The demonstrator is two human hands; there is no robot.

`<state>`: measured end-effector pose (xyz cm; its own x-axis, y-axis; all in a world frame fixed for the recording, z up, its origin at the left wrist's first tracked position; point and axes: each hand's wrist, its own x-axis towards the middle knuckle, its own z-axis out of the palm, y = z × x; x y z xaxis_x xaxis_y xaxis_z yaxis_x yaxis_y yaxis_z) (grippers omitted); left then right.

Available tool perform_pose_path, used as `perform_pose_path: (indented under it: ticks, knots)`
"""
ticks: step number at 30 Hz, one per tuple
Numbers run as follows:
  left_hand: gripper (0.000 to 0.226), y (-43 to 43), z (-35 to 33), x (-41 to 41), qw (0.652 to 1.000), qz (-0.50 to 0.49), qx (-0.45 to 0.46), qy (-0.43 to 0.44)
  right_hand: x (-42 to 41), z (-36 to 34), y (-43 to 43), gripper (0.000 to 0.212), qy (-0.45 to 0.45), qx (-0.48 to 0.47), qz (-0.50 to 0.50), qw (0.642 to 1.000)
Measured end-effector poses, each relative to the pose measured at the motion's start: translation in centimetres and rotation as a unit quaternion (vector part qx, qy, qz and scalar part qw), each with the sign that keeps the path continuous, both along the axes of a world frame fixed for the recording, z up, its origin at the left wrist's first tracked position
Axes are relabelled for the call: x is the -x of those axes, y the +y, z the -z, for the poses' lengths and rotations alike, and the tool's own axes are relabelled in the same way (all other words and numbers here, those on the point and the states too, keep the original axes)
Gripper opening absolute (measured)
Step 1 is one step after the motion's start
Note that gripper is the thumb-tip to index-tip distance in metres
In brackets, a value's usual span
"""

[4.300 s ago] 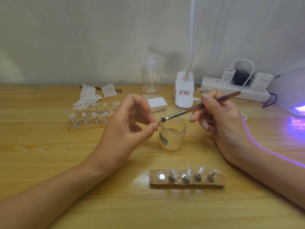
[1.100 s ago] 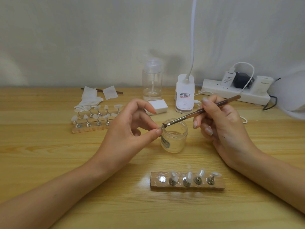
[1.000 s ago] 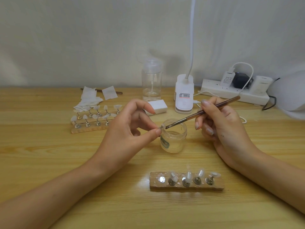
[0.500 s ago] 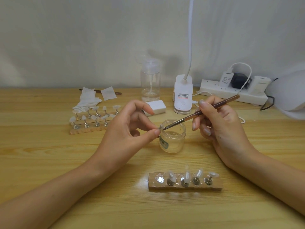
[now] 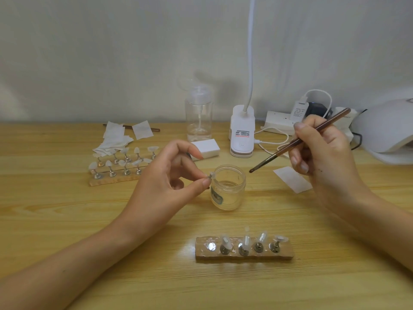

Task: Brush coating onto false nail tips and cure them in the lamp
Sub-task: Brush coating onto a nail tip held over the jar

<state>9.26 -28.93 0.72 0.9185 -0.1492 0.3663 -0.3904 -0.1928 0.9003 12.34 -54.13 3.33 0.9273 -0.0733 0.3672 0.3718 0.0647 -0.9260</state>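
My left hand pinches a small nail tip on its stand between thumb and finger, right beside the rim of a clear glass jar. My right hand grips a brown brush; its bristle end hangs above the table just right of the jar, apart from the tip. A wooden holder near me carries several nail tips on metal stands and one bare magnet at its left end. The white curing lamp sits at the far right, unlit.
A second wooden holder full of nail tips lies at the left, with white wipes behind it. A pump bottle, white block, clip desk lamp and power strip stand along the back. One wipe lies under my right hand.
My right hand has drawn the brush away from the nail tip, up and to the right. The left hand still pinches the tip by the jar. The curing lamp's purple glow has gone out.
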Motion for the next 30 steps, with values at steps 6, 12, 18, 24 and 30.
perform_pose_path:
  ticks: [6,12,18,24,30]
  knots:
    - [0.033,0.1,0.0,0.0,1.0,0.001,-0.009,-0.006,0.7,-1.4,-0.2,0.011,-0.172,0.148,-0.13,0.965]
    - [0.034,0.1,0.1,0.0,1.0,0.002,-0.007,0.003,0.6,-2.8,-1.4,0.013,-0.171,0.234,-0.122,0.949]
    - [0.036,0.1,-0.1,0.1,1.0,0.004,-0.004,0.005,0.5,-3.2,-5.5,0.015,-0.172,0.311,-0.114,0.928]
    - [0.039,0.1,0.2,0.0,1.0,0.006,0.005,0.0,3.9,0.1,-10.0,0.026,-0.323,0.704,-0.009,0.632]
    - [0.034,0.0,0.3,-0.1,1.0,0.012,0.024,-0.016,5.6,0.4,-10.9,0.04,-0.297,0.758,-0.01,0.58]
